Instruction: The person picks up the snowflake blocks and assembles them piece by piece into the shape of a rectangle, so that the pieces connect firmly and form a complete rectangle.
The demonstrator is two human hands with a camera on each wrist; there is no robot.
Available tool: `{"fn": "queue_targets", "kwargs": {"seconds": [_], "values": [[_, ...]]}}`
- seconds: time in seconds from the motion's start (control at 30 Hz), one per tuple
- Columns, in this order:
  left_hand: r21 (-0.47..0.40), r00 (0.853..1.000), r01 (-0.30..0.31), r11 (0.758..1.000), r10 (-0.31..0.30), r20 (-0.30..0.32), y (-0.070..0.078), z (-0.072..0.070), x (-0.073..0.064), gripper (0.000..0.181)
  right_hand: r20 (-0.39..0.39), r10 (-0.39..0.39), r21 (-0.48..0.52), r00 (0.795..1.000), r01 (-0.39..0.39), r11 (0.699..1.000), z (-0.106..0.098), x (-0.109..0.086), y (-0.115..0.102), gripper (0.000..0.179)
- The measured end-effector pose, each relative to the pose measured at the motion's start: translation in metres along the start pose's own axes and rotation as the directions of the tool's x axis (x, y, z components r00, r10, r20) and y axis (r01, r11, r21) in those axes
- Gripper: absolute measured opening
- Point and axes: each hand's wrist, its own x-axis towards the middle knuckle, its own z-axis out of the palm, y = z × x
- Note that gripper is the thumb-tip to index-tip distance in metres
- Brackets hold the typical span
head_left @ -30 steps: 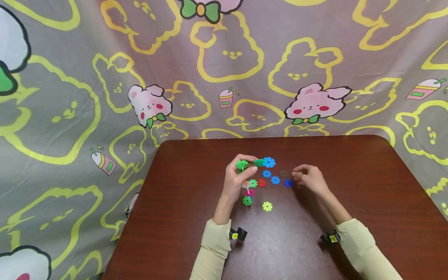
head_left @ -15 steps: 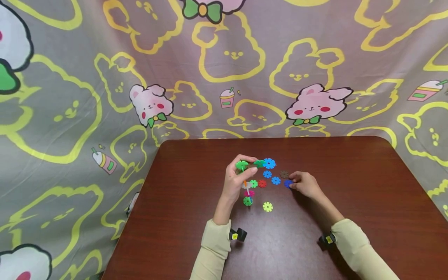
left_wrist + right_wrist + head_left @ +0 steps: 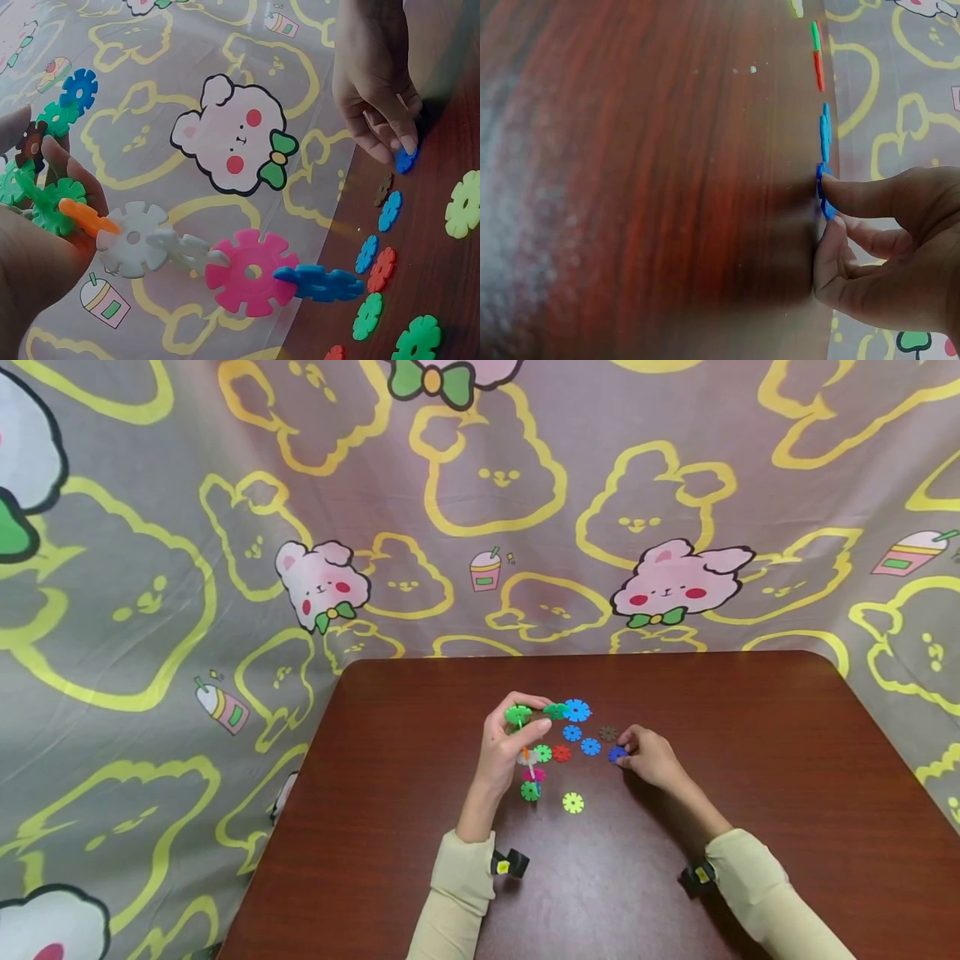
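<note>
My left hand [image 3: 498,752] holds a chain of interlocked plastic snowflake discs above the table. A brown disc [image 3: 31,145] sits between its fingers and thumb. From there the chain runs through green, orange, white and pink [image 3: 253,272] discs to a blue one [image 3: 321,283]; its other end carries a green and a blue disc [image 3: 577,710]. My right hand [image 3: 654,758] pinches a dark blue snowflake disc [image 3: 824,191] at table level, thumb on one side and fingers at its edge.
Loose discs lie on the brown table [image 3: 375,793]: two light blue ones [image 3: 590,747], a dark brown one [image 3: 608,733], a red one [image 3: 561,753], a green one [image 3: 543,753] and a yellow one [image 3: 573,802]. A cartoon-print cloth [image 3: 540,610] hangs behind the table.
My right hand has moved left and slightly down to the dark blue disc, and its fingers have taken hold of it. The left hand and its chain have stayed in place.
</note>
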Motion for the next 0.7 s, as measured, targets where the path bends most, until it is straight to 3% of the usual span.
{"fn": "queue_targets", "kwargs": {"seconds": [0.33, 0.5, 0.7], "values": [[0.009, 1.000, -0.006, 1.000, 0.006, 0.009, -0.003, 0.000, -0.001, 0.039, -0.006, 0.018, 0.135, 1.000, -0.017, 0.991, -0.004, 0.000, 0.005, 0.008], [0.005, 1.000, -0.009, 1.000, 0.009, 0.013, -0.004, -0.001, -0.001, 0.040, -0.006, 0.042, 0.263, 0.999, -0.039, 0.964, -0.017, -0.002, -0.006, 0.016], [0.041, 1.000, 0.011, 0.999, -0.011, 0.018, -0.005, -0.001, 0.000, 0.038, -0.049, 0.087, 0.379, 0.995, -0.062, 0.923, -0.045, -0.012, -0.033, 0.031]]}}
